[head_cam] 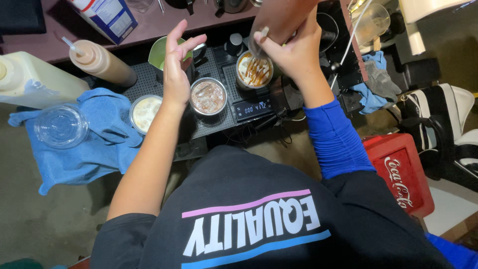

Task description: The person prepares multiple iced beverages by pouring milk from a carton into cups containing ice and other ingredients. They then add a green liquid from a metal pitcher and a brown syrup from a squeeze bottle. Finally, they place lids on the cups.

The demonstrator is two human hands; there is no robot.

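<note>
A white and blue carton (107, 17) lies tilted at the top left on the dark surface (45, 42). A small black scale's screen (253, 108) glows with pale digits, centre. A red crate (398, 172) with white lettering stands at right.

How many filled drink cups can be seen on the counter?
3: a pale creamy cup by the blue cloth, an iced brown cup on the black mat, and a caramel-drizzled cup on the scale. Others may be hidden.
</note>
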